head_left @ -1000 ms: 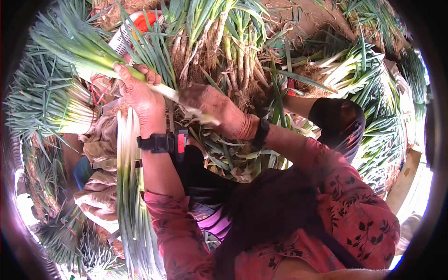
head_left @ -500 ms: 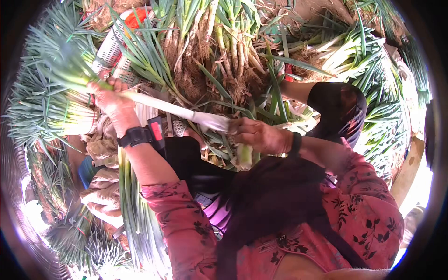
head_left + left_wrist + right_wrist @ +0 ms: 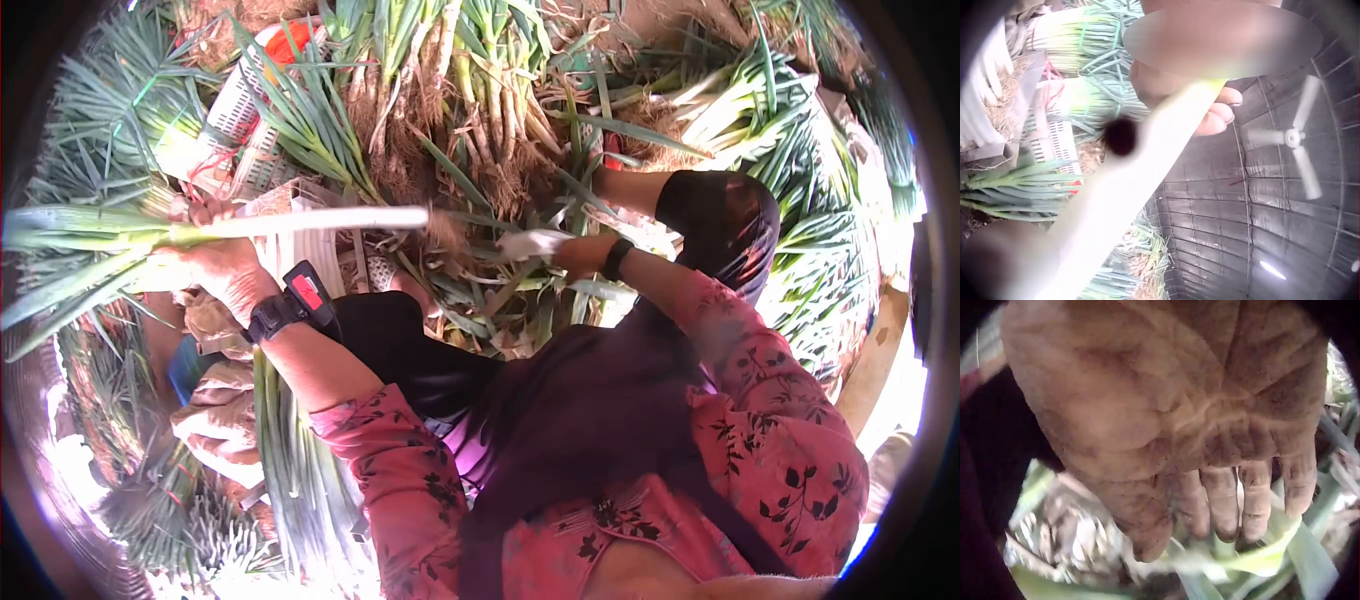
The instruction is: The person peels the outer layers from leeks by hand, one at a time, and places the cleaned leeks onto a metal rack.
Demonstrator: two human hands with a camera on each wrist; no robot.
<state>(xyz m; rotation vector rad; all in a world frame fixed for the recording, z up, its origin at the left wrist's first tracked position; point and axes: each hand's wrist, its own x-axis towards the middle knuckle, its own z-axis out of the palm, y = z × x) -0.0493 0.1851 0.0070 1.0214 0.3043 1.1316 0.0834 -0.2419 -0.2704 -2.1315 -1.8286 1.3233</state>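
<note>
My left hand (image 3: pixel 225 265) grips a long green onion (image 3: pixel 330 219) near where the white stem meets the leaves. Its bare white end points right, and the leaves spread past the left edge. In the left wrist view the fingers (image 3: pixel 1217 119) curl round the stem. My right hand (image 3: pixel 585 257) is apart from the onion, over the litter of leaves to its right. The right wrist view shows its palm, thumb and fingers hanging loosely, with a pale green strip of peel (image 3: pixel 1266 559) right at the fingertips. A blurred white patch (image 3: pixel 530 244) overlaps those fingertips in the head view.
Unpeeled onions with roots (image 3: pixel 490 110) lie ahead. Tied bundles (image 3: pixel 110 225) are stacked at left, near a white plastic basket (image 3: pixel 235 105). More onions (image 3: pixel 800 270) pile up at right. Peeled ones (image 3: pixel 290 470) lie beside the left arm. Peelings (image 3: pixel 490 320) litter the ground between the legs.
The right hand has pulled along the stem to its white end and come away to the right. The onion has swung level, its leaves moving left and down, and its stem end is bare.
</note>
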